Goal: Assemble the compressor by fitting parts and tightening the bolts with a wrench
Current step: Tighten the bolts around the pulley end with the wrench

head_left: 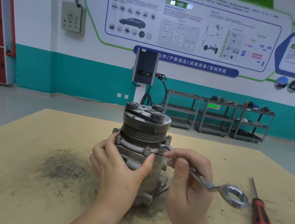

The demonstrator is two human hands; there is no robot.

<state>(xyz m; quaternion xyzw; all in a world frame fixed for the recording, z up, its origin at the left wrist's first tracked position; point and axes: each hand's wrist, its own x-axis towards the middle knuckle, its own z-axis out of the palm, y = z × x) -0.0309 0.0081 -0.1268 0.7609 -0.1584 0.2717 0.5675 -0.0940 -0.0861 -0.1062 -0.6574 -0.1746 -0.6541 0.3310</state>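
A grey metal compressor (145, 130) stands upright on the wooden table (23, 180), pulley end up, with several bolts (147, 149) around its flange. My left hand (119, 168) grips the compressor body from the left, thumb across its front. My right hand (190, 180) holds the shaft of a double-ended ring wrench (206, 183). The wrench's far ring end sits at a bolt on the flange's right side (164, 147); its larger ring end (234, 196) sticks out to the right.
A red-handled screwdriver (260, 213) lies on the table to the right. Dark metal dust (62, 164) stains the table left of the compressor. Beyond the table stand a charging post (145, 68) and several metal shelf carts (216, 116).
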